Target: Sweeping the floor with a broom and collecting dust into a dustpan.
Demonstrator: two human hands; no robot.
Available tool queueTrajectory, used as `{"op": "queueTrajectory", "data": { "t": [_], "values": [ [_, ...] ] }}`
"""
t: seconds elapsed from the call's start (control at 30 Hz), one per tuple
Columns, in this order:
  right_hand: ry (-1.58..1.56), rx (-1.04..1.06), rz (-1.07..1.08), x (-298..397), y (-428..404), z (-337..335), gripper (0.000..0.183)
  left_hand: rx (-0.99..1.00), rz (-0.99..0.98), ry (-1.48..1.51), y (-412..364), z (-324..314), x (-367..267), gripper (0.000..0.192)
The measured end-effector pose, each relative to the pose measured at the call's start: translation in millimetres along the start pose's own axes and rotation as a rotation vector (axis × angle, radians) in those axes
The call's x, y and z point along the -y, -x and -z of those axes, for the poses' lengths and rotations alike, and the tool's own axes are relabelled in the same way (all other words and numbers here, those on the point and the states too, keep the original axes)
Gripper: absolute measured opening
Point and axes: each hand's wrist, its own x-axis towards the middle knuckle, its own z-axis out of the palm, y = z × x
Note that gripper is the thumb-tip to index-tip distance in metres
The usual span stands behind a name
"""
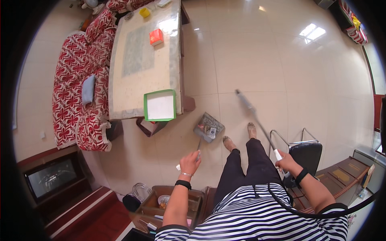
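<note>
My left hand [190, 163] is closed around the handle of a long-handled grey dustpan [204, 118]. Bits of litter [208, 130], with a small printed piece of paper among them, lie in its pan, which is low over the tiled floor just left of my feet. In my right hand [288, 164] is the white grip of a broom [265, 132] with a grey shaft. The shaft slants forward and left. Its grey head [243, 98] is blurred, beyond my feet; whether it touches the floor I cannot tell.
A covered table [141, 87] at left bears a green-rimmed box lid [159, 105], a red box [156, 37] and a yellow cup [144, 12]. Beside it stands a red-patterned sofa [72, 69]. A bin [147, 128] sits below the table's near end. A black chair [304, 156] is right of my legs.
</note>
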Motion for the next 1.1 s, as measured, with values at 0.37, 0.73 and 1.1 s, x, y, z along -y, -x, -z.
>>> {"op": "queueTrajectory", "data": {
  "t": [0.37, 0.73, 1.1],
  "values": [
    [0.238, 0.289, 0.089, 12, -29, -97, 0.064, -0.026, -0.051, 0.019, 8, -13, 7, 0.03],
    [-0.571, 0.271, -0.118, -31, 45, 33, 0.077, -0.074, 0.055, 0.162, -1, 19, -3, 0.029],
    [-1.557, 0.05, -0.066, -93, -111, 172, 0.012, -0.082, 0.027, 0.123, -99, 67, -125, 0.026]
  ]
}}
